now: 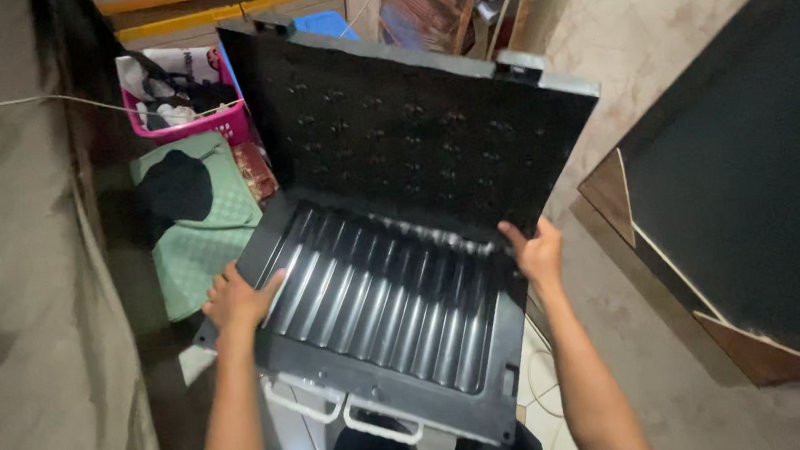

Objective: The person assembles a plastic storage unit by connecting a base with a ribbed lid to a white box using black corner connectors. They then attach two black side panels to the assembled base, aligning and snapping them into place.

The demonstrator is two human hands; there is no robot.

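Between the two hands, an opened black grill case [393,255] is held over the floor, lid raised. Its ribbed lower tray is gripped at the left edge by the left hand [238,302], fingers curled around the rim, and at the right edge by the right hand [538,253]. Behind it, a pink basket [217,123] is seen.

Two bare forearms are seen rising from the near edge, with no sleeves, watch or bands worn on them. The left hand [238,302] and the right hand [538,253] are uncovered, no gloves or rings being visible. Dark clothing is glimpsed at the near bottom edge.
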